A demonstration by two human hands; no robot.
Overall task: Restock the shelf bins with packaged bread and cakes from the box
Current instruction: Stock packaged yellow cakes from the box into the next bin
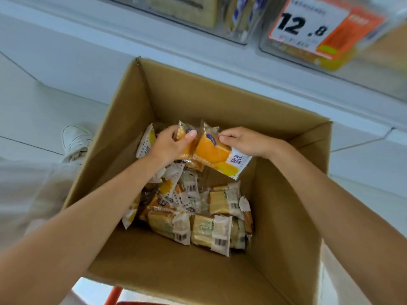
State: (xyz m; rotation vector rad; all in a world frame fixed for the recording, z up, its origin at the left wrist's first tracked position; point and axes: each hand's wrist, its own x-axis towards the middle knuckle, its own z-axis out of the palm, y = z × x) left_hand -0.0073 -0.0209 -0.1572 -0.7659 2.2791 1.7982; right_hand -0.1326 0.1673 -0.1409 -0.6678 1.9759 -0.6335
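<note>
The cardboard box point(198, 100) stands open, its brown corrugated walls plain and unprinted. Both hands are inside it, near the far wall.

The left hand point(169, 146) grips a clear-wrapped cake packet point(181, 132), fingers curled round it and the thumb lying across its front. The right hand point(246, 143) pinches the crimped top seal of a second packet point(211, 150) between thumb and forefinger. The two packets touch edge to edge. The second packet shows an orange-yellow wedge of cake through glossy film, a small blue oval logo too blurred to read, and a white lower corner printed 芝士风味.

Below them, loose packets point(211, 232) lie heaped on the box floor from the left wall to the middle. They are blocky pale sponge slices in crinkled clear film with white panels and black barcodes, and their small print is unreadable.

Above the box's far edge runs a white shelf with clear plastic bins point(240, 38) holding wrapped loaves. One bin carries a price tag point(308, 23) reading 12.8 in heavy black digits, with an orange band at its right end.

A white lace-up shoe point(74, 142) rests on the pale floor left of the box.
</note>
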